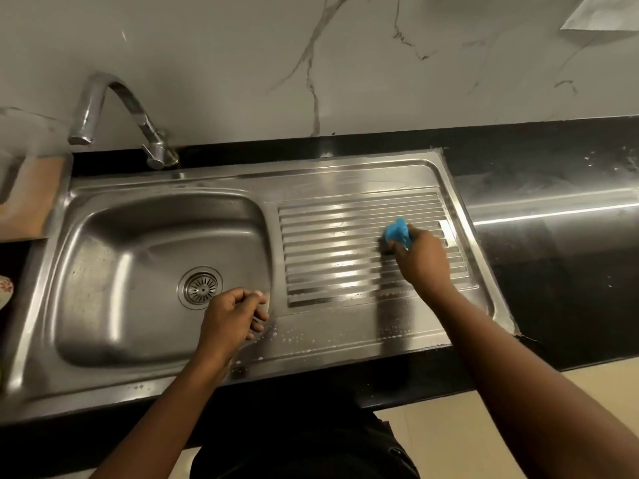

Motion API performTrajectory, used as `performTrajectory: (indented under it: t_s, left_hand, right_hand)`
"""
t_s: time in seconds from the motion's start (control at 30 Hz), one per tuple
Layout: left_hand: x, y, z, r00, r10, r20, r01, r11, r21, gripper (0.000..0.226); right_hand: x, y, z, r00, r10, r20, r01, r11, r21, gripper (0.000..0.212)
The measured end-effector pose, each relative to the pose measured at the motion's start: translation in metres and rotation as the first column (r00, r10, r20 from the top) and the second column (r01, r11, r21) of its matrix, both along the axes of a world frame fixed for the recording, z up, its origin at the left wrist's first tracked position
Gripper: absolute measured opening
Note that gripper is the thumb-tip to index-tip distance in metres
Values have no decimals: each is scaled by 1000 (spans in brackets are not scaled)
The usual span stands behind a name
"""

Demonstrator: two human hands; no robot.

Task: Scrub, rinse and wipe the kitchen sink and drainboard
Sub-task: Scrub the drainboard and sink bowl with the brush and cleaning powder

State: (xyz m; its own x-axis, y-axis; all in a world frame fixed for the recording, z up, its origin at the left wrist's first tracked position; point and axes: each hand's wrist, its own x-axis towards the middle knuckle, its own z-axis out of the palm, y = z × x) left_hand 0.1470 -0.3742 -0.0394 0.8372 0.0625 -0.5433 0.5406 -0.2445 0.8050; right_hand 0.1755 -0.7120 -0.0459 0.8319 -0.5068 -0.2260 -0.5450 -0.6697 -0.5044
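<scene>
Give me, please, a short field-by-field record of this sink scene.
right hand: grips blue scrubber, pressing it on the ribs
left hand: loosely curled at the basin's right edge, nothing seen in it
drainboard: wet, white suds along its front edge
basin: no standing water
drain: uncovered
tap: not running

Sink basin (114, 271) left of drainboard (345, 243), faucet (114, 108) behind basin.
</scene>
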Motion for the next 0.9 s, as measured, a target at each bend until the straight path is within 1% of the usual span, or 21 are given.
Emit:
performTrajectory:
  t_s: [0.1, 0.17, 0.2, 0.27, 0.33, 0.47, 0.67, 0.73, 0.9]
  left_hand:
    - [-1, 9, 0, 1000, -5, 6, 5, 1000, 17, 22]
    - [-3, 14, 0, 1000, -5, 8, 5, 1000, 19, 22]
    - [-4, 16, 0, 1000, -5, 9, 5, 1000, 19, 21]
    - [-6, 21, 0, 1000, -1, 10, 1, 1000, 17, 21]
    - [-7, 28, 1, 1000, -7, 14, 7, 1000, 27, 21]
    - [-10, 42, 3, 1000, -18, 22, 17, 999, 35, 20]
    - [-15, 55, 2, 999, -30, 27, 29, 999, 18, 19]
    - [-15, 59, 3, 999, -31, 32, 31, 999, 10, 18]
    - [-16, 73, 10, 999, -7, 48, 7, 1000, -11, 18]
  right_hand:
    - [5, 55, -2, 997, 70, 37, -72, 996, 60, 34]
    - [9, 99, -4, 985, 156, 66, -162, 982, 97, 32]
    - [12, 121, -5, 977, 202, 76, -209, 973, 103, 34]
    - [20, 161, -7, 950, 302, 76, -307, 949, 69, 44]
    - [27, 187, -3, 930, 363, 54, -364, 931, 24, 47]
    - [17, 194, 5, 919, 394, -25, -395, 919, -2, 52]
    - [-56, 191, 12, 878, 468, -101, -470, 882, 2, 57]
    - [-66, 190, 11, 872, 477, -113, -480, 877, 3, 58]
    - [-35, 190, 8, 913, 400, -82, -402, 916, -3, 59]
